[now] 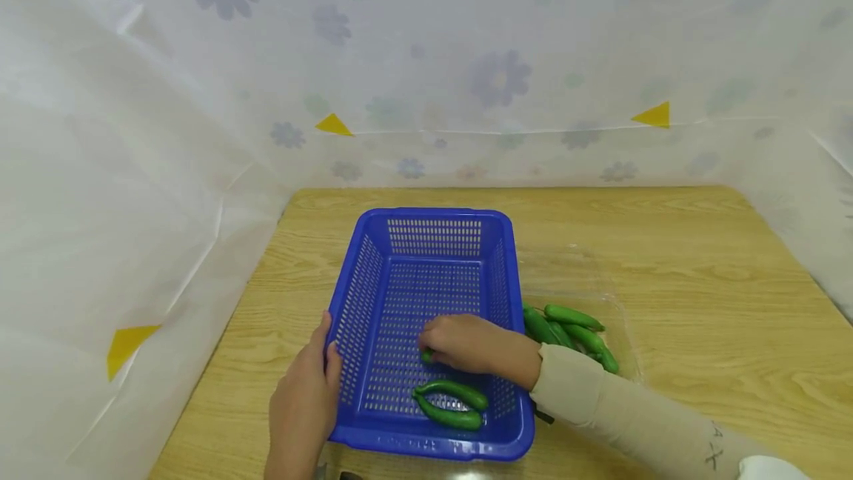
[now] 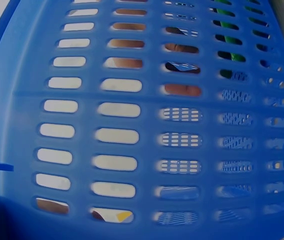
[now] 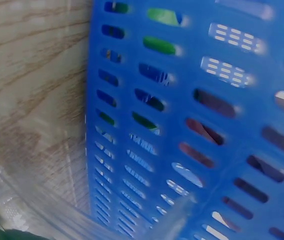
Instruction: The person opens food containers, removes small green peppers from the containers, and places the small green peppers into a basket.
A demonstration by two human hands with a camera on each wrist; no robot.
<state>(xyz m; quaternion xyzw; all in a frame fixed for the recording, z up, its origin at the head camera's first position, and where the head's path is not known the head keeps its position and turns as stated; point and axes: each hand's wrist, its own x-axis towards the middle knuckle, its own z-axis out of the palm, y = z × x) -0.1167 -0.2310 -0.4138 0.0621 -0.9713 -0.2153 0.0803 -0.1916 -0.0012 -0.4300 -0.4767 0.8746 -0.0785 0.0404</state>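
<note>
A blue slotted plastic basket (image 1: pixel 433 287) stands on the table. My left hand (image 1: pixel 303 398) grips its left rim, thumb on the rim. Inside the basket, my right hand (image 1: pixel 463 343) holds a small cucumber (image 1: pixel 426 355) low over the bottom; most of it is hidden by the fingers. Near the front wall lie two more small cucumbers (image 1: pixel 448 415), their thin ends touching. Both wrist views look at the basket's slotted walls (image 2: pixel 152 102) (image 3: pixel 127 80) from outside, with green showing through some slots. Neither wrist view shows the grip itself.
Right of the basket sits a clear plastic box (image 1: pixel 629 339) with its lid folded back, holding several cucumbers (image 1: pixel 576 335). The wooden table (image 1: pixel 720 280) extends to the right. Flowered sheeting (image 1: pixel 413 58) hangs behind and at both sides, with yellow triangles (image 1: pixel 335 125) on it.
</note>
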